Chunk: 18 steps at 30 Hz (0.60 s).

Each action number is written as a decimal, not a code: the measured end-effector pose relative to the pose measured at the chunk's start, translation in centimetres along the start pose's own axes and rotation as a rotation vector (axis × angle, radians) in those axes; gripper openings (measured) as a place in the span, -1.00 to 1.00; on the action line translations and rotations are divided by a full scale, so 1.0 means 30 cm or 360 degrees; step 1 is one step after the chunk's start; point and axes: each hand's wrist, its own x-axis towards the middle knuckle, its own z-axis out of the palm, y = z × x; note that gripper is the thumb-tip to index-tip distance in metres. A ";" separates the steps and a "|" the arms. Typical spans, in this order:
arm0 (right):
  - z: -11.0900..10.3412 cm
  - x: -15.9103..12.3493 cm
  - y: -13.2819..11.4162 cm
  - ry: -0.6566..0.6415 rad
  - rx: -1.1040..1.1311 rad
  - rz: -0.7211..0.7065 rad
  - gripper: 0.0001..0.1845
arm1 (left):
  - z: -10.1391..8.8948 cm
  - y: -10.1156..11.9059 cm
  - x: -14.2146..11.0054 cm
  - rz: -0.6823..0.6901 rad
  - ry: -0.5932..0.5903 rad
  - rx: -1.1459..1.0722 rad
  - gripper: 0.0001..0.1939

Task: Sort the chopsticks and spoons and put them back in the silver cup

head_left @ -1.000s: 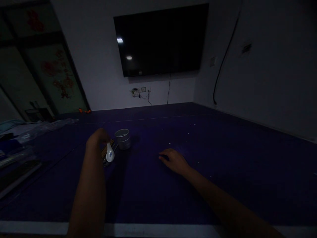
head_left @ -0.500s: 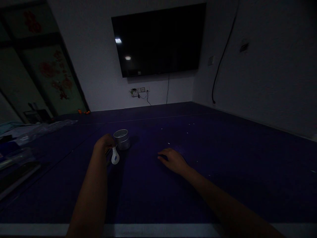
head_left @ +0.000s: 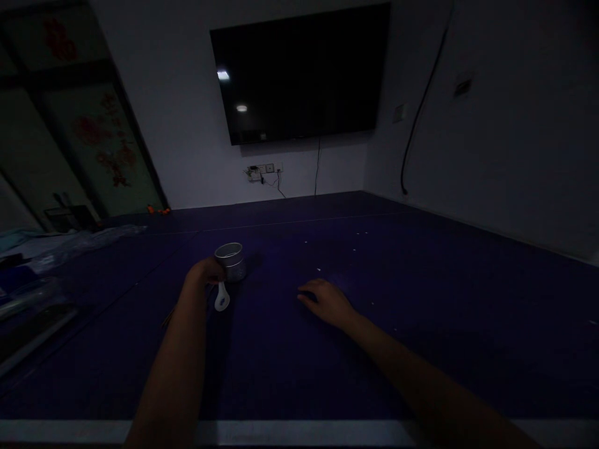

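My left hand (head_left: pixel 208 270) is closed on the handle of a white soup spoon (head_left: pixel 222 299) with a small blue mark, its bowl hanging down towards me. Right beside the fingers stands a silvery cylindrical container (head_left: pixel 235 269) with an open top; whether my fingers touch it I cannot tell. Thin sticks like chopsticks (head_left: pixel 167 318) lie partly hidden under my left forearm. My right hand (head_left: pixel 327 302) rests on the dark blue tabletop (head_left: pixel 290 362), loosely curved, thumb and fingers apart, with nothing in it.
Small white scraps (head_left: pixel 319 269) are scattered past my right hand. At the left lie crumpled clear plastic (head_left: pixel 70 249) and a dark flat object with a pale edge (head_left: pixel 37 333). A television (head_left: pixel 304 75) hangs on the far wall above sockets (head_left: pixel 269 168).
My left hand has shifted slightly right with the spoon, closer to the container, and the spoon has turned. More of the sticks shows left of my forearm. My right hand stays put.
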 end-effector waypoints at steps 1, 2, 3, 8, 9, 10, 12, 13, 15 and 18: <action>0.000 0.000 0.001 0.0001 0.0004 0.0001 -0.74 | 0.002 0.001 0.000 -0.0001 -0.0001 0.0011 -0.79; 0.001 0.000 0.001 0.0002 0.0007 0.0002 -0.74 | 0.003 0.002 0.001 -0.0003 -0.0002 0.0019 -0.80; 0.000 0.000 0.001 0.0004 0.0009 0.0004 -0.74 | 0.004 0.003 0.003 -0.0003 -0.0001 0.0028 -0.80; -0.003 -0.001 -0.002 -0.0005 0.0004 0.0006 -0.72 | 0.019 0.014 0.029 0.0036 0.0032 0.0090 -0.81; -0.003 -0.001 -0.003 -0.0010 0.0001 0.0009 -0.72 | 0.023 0.016 0.036 0.0047 0.0046 0.0111 -0.81; -0.004 -0.001 -0.004 -0.0015 -0.0001 0.0012 -0.71 | 0.028 0.018 0.043 0.0058 0.0063 0.0137 -0.82; -0.004 -0.001 -0.006 -0.0020 -0.0005 0.0020 -0.71 | 0.035 0.020 0.057 0.0081 0.0104 0.0189 -0.83; -0.004 -0.001 -0.007 -0.0022 -0.0008 0.0021 -0.71 | 0.037 0.020 0.063 0.0095 0.0123 0.0211 -0.84; -0.004 -0.001 -0.008 -0.0023 -0.0011 0.0018 -0.72 | 0.040 0.018 0.071 0.0128 0.0154 0.0238 -0.85; -0.003 -0.002 -0.009 -0.0025 -0.0009 0.0008 -0.71 | 0.036 0.009 0.076 0.0194 0.0200 0.0251 -0.85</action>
